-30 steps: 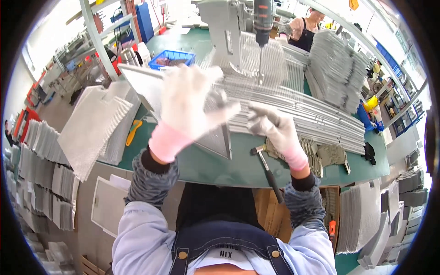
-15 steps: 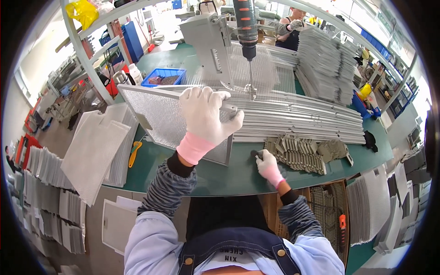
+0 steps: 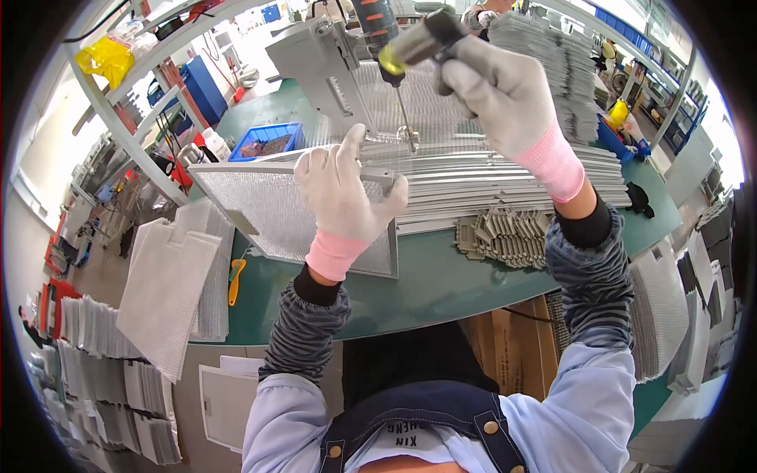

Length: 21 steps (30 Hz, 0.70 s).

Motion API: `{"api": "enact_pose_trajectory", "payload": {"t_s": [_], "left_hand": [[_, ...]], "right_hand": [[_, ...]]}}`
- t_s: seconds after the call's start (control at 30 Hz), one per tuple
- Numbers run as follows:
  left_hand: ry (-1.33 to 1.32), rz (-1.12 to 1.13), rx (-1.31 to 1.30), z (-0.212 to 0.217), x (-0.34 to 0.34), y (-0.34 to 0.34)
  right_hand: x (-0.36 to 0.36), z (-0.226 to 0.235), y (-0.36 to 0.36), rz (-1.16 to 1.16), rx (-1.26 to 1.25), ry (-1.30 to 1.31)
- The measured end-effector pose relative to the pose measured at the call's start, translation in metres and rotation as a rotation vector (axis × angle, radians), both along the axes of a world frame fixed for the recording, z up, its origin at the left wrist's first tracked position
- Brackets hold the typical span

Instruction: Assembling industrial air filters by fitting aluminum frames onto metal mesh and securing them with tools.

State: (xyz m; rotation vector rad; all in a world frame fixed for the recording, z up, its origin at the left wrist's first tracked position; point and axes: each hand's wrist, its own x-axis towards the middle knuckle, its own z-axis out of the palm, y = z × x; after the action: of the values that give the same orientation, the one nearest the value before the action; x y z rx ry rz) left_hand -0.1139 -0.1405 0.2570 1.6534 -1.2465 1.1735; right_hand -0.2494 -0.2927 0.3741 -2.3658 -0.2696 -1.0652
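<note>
The panel (image 3: 276, 203) lies near the worktop's (image 3: 441, 284) front edge, my spread left hand (image 3: 339, 193) nearest, over its far right corner; whether it pinches, I can't tell. My right hand (image 3: 505, 102) grips the hammer (image 3: 422, 41), held high, head leftward.

Shiny, rough metal mesh panel (image 3: 272, 206), left of centre; glossy metal hammer head (image 3: 414, 46), upper centre; smooth tabletop (image 3: 430, 272), lower centre

The right hand (image 3: 512, 102) has lifted the hammer (image 3: 415, 46) off the tabletop (image 3: 441, 276); its head, motion-blurred, now seemingly overlaps the power screwdriver (image 3: 374, 22)
</note>
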Motion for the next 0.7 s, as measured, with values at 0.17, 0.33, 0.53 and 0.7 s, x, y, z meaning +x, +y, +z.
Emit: {"api": "enact_pose_trajectory", "payload": {"t_s": [0.17, 0.33, 0.53, 0.7], "left_hand": [[0.013, 0.003, -0.012, -0.001, 0.004, 0.004], [0.001, -0.020, -0.029, 0.000, -0.001, -0.001], [-0.044, 0.019, 0.106, 0.003, 0.004, 0.008], [-0.065, 0.039, 0.151, 0.012, 0.004, 0.013]], "right_hand": [[0.010, -0.007, 0.014, 0.094, -0.378, 0.449], [0.009, 0.005, 0.017, -0.010, -0.133, 0.134], [-0.002, -0.030, 0.015, -0.019, -0.099, 0.447], [-0.026, -0.102, 0.013, -0.068, 0.986, -0.251]]}}
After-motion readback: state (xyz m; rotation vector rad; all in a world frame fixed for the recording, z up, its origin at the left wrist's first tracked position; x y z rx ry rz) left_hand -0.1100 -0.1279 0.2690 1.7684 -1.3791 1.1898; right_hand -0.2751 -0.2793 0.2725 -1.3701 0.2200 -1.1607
